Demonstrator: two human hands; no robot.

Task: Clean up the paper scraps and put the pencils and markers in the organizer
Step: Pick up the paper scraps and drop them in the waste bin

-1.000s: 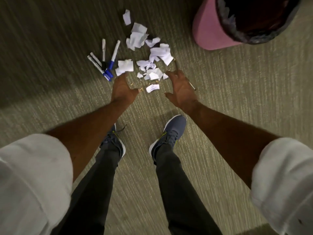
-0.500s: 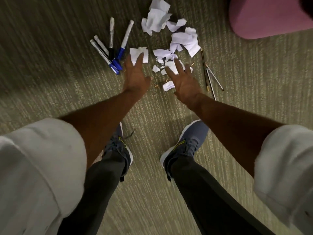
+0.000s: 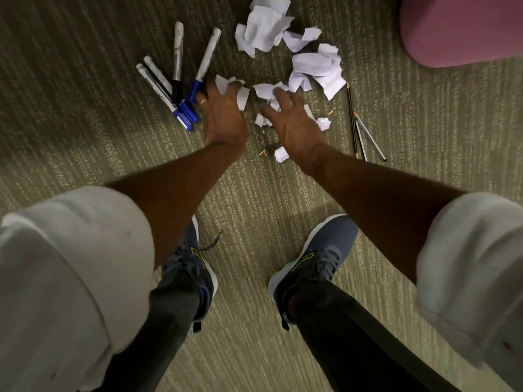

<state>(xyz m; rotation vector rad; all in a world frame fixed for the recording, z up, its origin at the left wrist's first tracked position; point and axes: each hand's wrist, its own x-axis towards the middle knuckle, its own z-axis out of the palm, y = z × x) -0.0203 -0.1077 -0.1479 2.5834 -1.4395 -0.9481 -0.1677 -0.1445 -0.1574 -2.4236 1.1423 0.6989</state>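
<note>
While both arms reach down to the floor, white paper scraps [image 3: 314,69] lie spread on the striped carpet [image 3: 85,137] in front of the person's feet. Some scraps are big and crumpled, near the top of the view. Smaller bits lie between and under the two hands.

The left hand [image 3: 223,114] is palm down with its fingers curled onto a torn scrap [image 3: 226,84]; the paper pokes out past the fingertips. It looks like the fingers are closing on it, but I cannot tell if the scrap is off the floor. A ring sits on one finger. The right hand [image 3: 294,123] is also palm down, fingers spread a little, lying over another scrap [image 3: 266,90]. I cannot tell if it has hold of that paper or only touches it.

Just left of the left hand lie four markers [image 3: 178,80] in a bunch, with blue and black caps pointing toward the person. To the right of the right hand lie thin pencils [image 3: 359,128], close together on the carpet, apart from the hand. A pink bin [image 3: 458,32] shows in the top right corner. Two grey shoes [image 3: 317,258] stand below the hands, and white rolled sleeves [image 3: 70,250] cover the upper arms.
</note>
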